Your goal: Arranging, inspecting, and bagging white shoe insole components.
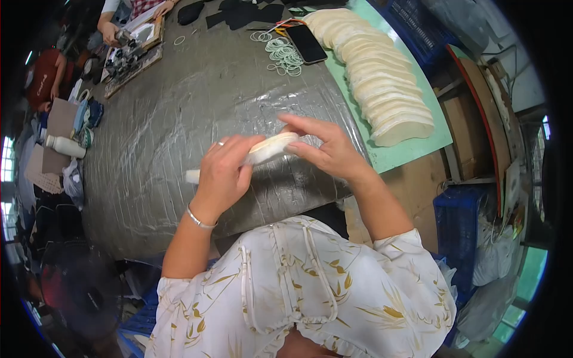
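Observation:
Above the near part of the table I hold a small bundle of cream, soft-looking curved pads [271,147], turned edge up. My left hand [225,164] is closed round its left part, and a pale end [192,176] sticks out beyond that hand. At the other end my right hand [325,146] grips the bundle between the thumb in front and fingers behind, with the index finger lifted. The fingers hide how many layers there are. To the right, a long overlapping row of similar cream pads [382,77] lies on a light green board [412,152].
A phone [306,43] and pale green rubber bands [285,56] lie at the far right of the plastic-covered table [149,137]. Another person's hand [109,33] works at a framed board [134,51], far left. Blue crates [456,227] stand at right; a white bottle [64,146] lies at left.

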A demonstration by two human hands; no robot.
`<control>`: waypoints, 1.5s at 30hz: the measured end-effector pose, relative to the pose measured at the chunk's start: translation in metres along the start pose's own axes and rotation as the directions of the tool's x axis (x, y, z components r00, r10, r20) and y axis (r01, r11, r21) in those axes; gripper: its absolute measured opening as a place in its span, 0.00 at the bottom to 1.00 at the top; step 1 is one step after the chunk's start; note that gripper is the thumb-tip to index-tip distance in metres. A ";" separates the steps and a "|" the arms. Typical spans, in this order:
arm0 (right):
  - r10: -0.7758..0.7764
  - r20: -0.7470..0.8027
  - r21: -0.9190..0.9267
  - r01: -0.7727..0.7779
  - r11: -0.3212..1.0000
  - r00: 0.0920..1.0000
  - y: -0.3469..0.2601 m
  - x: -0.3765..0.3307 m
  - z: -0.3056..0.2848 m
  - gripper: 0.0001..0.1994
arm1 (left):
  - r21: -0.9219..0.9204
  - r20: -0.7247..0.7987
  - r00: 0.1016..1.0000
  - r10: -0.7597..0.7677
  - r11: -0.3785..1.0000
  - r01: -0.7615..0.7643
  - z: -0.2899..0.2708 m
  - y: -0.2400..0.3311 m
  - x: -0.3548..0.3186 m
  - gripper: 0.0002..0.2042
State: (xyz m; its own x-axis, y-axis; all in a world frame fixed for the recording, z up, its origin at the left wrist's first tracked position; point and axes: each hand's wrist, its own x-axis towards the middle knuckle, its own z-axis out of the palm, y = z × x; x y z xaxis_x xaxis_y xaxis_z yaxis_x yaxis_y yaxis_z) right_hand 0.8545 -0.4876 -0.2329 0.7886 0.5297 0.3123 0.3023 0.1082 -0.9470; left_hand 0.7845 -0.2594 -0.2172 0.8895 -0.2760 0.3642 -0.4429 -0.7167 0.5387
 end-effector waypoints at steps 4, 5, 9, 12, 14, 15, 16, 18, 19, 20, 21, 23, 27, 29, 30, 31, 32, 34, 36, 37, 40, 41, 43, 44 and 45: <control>-0.089 0.108 -0.339 0.121 0.933 0.990 0.039 -0.011 -0.007 0.10 | -0.267 0.141 0.960 -0.240 0.925 0.270 0.010 -0.013 -0.011 0.22; -0.038 0.027 -0.272 0.044 0.961 0.999 0.047 -0.017 -0.008 0.10 | -0.215 0.144 0.959 -0.245 0.938 0.272 0.008 -0.016 -0.015 0.26; 0.067 -0.103 -0.123 -0.079 0.989 0.992 0.069 -0.035 -0.020 0.10 | -0.113 0.196 0.951 -0.239 0.958 0.264 0.012 -0.050 -0.041 0.18; 0.177 -0.149 -0.057 -0.187 0.981 0.973 0.087 -0.044 -0.029 0.12 | -0.226 0.249 0.873 -0.418 0.852 0.472 0.021 -0.065 -0.056 0.14; 0.252 -0.154 -0.011 -0.257 0.966 0.955 0.093 -0.041 -0.033 0.13 | -0.132 0.222 0.871 -0.439 0.871 0.473 0.025 -0.055 -0.051 0.16; 0.235 -0.109 -0.041 -0.241 0.970 0.966 0.091 -0.039 -0.039 0.14 | 0.052 0.072 0.954 -0.291 0.956 0.288 0.032 -0.056 -0.051 0.17; 0.216 -0.059 -0.069 -0.220 0.973 0.975 0.082 -0.033 -0.043 0.15 | 0.263 -0.046 0.994 -0.102 0.958 0.111 0.036 -0.056 -0.053 0.19; 0.167 -0.024 -0.118 -0.168 0.979 0.986 0.087 -0.028 -0.051 0.17 | 0.292 0.060 0.998 -0.029 0.956 0.010 0.044 -0.064 -0.060 0.23; 0.148 -0.033 -0.232 -0.151 0.961 0.988 0.082 -0.025 -0.050 0.18 | 0.264 0.097 0.995 -0.013 0.965 -0.013 0.050 -0.066 -0.064 0.23; 0.128 -0.039 -0.342 -0.134 0.930 0.991 0.077 -0.022 -0.048 0.18 | 0.235 0.133 0.991 0.003 0.971 -0.035 0.053 -0.068 -0.068 0.24; 0.083 -0.032 -0.485 -0.088 0.870 0.996 0.073 -0.019 -0.039 0.19 | 0.207 0.187 0.982 -0.042 0.978 0.002 0.053 -0.073 -0.070 0.28; -0.054 0.020 -0.705 0.052 0.708 0.998 0.068 -0.010 0.003 0.20 | 0.154 0.095 0.995 -0.040 0.988 0.025 0.056 -0.075 -0.065 0.30; -0.016 0.214 -0.804 0.185 0.566 0.977 0.095 -0.004 0.079 0.29 | 0.287 0.161 0.984 -0.071 0.958 0.022 0.075 -0.085 -0.050 0.37; 0.003 0.205 -0.846 0.176 0.503 0.979 0.115 -0.009 0.075 0.32 | 0.305 0.209 0.970 -0.125 0.951 0.057 0.073 -0.086 -0.054 0.39; 0.045 0.207 -0.873 0.163 0.460 0.977 0.117 -0.010 0.064 0.36 | 0.335 0.248 0.949 -0.197 0.936 0.106 0.069 -0.087 -0.060 0.42; 0.084 0.210 -0.894 0.156 0.421 0.974 0.118 -0.012 0.054 0.40 | 0.380 0.253 0.946 -0.203 0.920 0.095 0.064 -0.093 -0.070 0.43; 0.087 0.199 -0.898 0.146 0.415 0.976 0.117 -0.016 0.044 0.40 | 0.374 0.258 0.947 -0.192 0.924 0.085 0.061 -0.096 -0.077 0.43; 0.119 0.217 -0.904 0.153 0.400 0.969 0.113 -0.024 0.025 0.45 | 0.433 0.234 0.940 -0.249 0.892 0.128 0.055 -0.102 -0.088 0.44; 0.092 0.235 -0.891 0.177 0.417 0.968 0.114 -0.027 0.010 0.46 | 0.415 0.193 0.955 -0.226 0.900 0.129 0.055 -0.108 -0.090 0.44; 0.093 0.257 -0.874 0.191 0.447 0.962 0.114 -0.029 0.001 0.45 | 0.393 0.210 0.952 -0.224 0.911 0.128 0.055 -0.108 -0.085 0.43; 0.039 0.292 -0.793 0.219 0.568 0.956 0.112 -0.022 -0.023 0.38 | 0.315 0.234 0.957 -0.174 0.944 0.094 0.048 -0.113 -0.070 0.39; 0.064 0.262 -0.746 0.160 0.646 0.963 0.114 -0.021 -0.029 0.37 | 0.295 0.219 0.968 -0.120 0.954 0.051 0.045 -0.113 -0.064 0.32; -0.009 0.047 -0.702 0.039 0.711 0.999 0.110 -0.023 -0.031 0.37 | 0.205 0.159 0.976 -0.151 0.972 0.117 0.044 -0.115 -0.063 0.30; -0.114 -0.139 -0.702 -0.016 0.712 0.984 0.104 -0.025 -0.022 0.39 | 0.106 0.108 0.972 -0.211 0.974 0.200 0.048 -0.111 -0.059 0.28; -0.110 -0.348 -0.603 -0.132 0.787 0.931 0.100 -0.028 -0.016 0.44 | 0.096 0.122 0.979 -0.164 0.984 0.153 0.053 -0.101 -0.052 0.28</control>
State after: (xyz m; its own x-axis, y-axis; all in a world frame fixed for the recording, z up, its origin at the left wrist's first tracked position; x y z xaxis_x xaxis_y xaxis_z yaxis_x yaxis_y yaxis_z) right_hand 0.8711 -0.5056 -0.3349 0.8872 0.1887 0.4211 0.4565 -0.4920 -0.7413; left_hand 0.7889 -0.2062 -0.3306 0.9571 -0.2309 0.1752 -0.2889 -0.8085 0.5127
